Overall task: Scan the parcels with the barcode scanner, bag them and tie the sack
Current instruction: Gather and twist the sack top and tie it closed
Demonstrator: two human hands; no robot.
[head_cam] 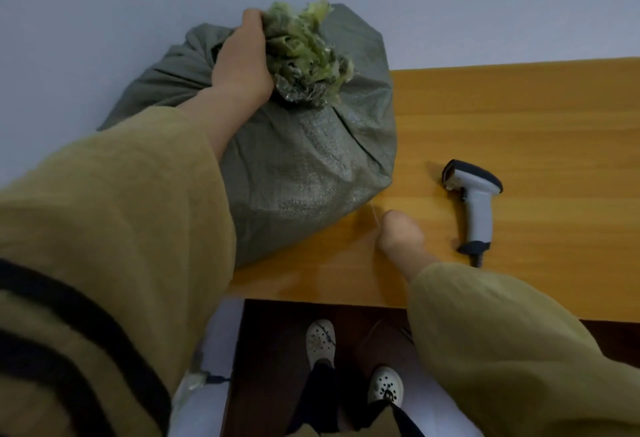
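Gripping the sack's [311, 166] bunched neck [304, 52], the left hand [242, 59] is nearer the tie point; the right hand [398, 239], curled by the sack's base, seems to pinch a string [374, 217].

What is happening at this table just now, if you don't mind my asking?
A person is closing up a bulging grey-green sack on the wooden table. Their left hand grips the sack's bunched neck, while the right hand, low by the table's near edge, appears to pinch a thin pale string. The barcode scanner lies untouched on the table to the right. No parcels are in sight, and the neck is not yet tied.
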